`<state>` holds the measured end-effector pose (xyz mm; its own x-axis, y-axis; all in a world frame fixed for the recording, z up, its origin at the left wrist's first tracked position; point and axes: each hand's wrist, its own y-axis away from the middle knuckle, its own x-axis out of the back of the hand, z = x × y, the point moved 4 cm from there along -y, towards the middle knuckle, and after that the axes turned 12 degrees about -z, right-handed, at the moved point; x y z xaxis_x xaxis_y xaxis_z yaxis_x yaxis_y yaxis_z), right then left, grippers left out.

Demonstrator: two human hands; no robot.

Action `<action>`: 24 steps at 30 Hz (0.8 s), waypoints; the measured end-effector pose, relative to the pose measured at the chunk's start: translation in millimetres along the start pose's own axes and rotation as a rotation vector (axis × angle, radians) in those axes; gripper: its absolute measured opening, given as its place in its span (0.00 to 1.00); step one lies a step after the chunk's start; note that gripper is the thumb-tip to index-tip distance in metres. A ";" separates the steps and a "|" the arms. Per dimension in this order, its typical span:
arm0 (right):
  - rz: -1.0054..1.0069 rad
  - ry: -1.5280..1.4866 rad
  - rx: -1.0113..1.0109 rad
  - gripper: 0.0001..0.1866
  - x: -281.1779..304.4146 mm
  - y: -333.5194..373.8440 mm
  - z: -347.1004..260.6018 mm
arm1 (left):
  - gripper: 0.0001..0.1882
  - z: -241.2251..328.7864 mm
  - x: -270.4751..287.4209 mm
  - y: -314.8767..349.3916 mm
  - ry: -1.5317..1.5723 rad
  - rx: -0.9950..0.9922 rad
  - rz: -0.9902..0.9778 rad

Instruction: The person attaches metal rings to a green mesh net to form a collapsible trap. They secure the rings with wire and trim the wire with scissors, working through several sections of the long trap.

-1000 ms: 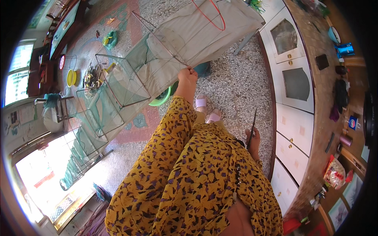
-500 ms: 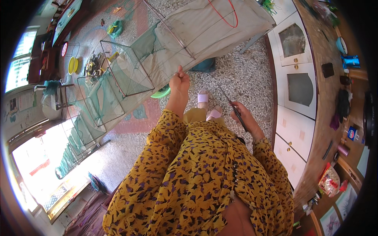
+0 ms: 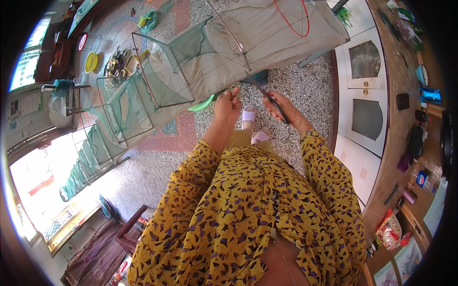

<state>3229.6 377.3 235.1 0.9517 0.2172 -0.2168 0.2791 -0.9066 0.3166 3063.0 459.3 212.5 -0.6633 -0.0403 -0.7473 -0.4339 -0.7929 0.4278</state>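
Observation:
My left hand (image 3: 227,108) is closed, its thumb and fingers curled together in front of the table's near edge. Whatever it may pinch is too small to make out. In my right hand (image 3: 285,109) is a slim dark tool (image 3: 275,104) with a long narrow tip, slanting up and left; its exact kind is unclear. The tip overlaps the end of a metal rod of the green mesh net trap (image 3: 179,62); whether they touch I cannot tell. This trap, with several rectangular wire frames, stretches along a cloth-covered table (image 3: 281,45).
A red hoop (image 3: 301,36) lies at the table's far side. Below the near edge show a green basin (image 3: 202,104) and a dark blue thing (image 3: 260,77). White cabinets (image 3: 362,100) and a cluttered counter (image 3: 387,143) stand right. A yellow bowl (image 3: 90,62) lies beyond the trap.
My right hand has moved up and left, bringing the tool near the trap's rod. My left hand has shifted slightly right and down, closer to the right hand.

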 end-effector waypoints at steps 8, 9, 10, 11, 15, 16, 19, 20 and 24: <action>-0.022 0.118 -0.105 0.14 5.9 -3.9 -25.5 | 0.09 9.6 4.0 6.8 -0.011 -0.017 0.014; -0.008 0.065 -0.130 0.14 5.3 -2.4 -21.1 | 0.09 12.2 6.8 6.8 -0.012 -0.017 0.024; 0.005 0.019 -0.155 0.15 8.0 1.1 -18.3 | 0.09 13.1 6.3 5.5 -0.007 -0.016 0.020; 0.019 -0.027 -0.180 0.15 10.2 5.3 -16.4 | 0.09 13.8 5.7 4.3 -0.002 -0.014 0.016; -0.015 0.249 -0.135 0.18 1.8 11.4 -9.8 | 0.09 21.2 16.7 6.0 0.003 -0.009 0.017; -0.010 0.218 -0.135 0.18 6.0 13.0 -8.8 | 0.07 19.2 14.4 3.4 0.016 -0.012 0.000; -0.009 0.237 -0.124 0.18 12.6 9.8 -13.4 | 0.05 14.1 10.2 -1.5 0.039 -0.014 -0.032; -0.010 0.258 -0.118 0.18 11.9 6.4 -14.6 | 0.05 13.0 10.2 -0.7 0.034 -0.009 -0.034; -0.023 0.141 -0.135 0.17 12.0 -9.3 -17.5 | 0.08 10.0 4.6 4.0 -0.030 0.030 0.029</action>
<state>3240.6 394.7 245.7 0.9508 0.2944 -0.0968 0.3065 -0.8463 0.4358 3052.1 462.0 215.9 -0.6938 -0.0440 -0.7188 -0.4323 -0.7728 0.4646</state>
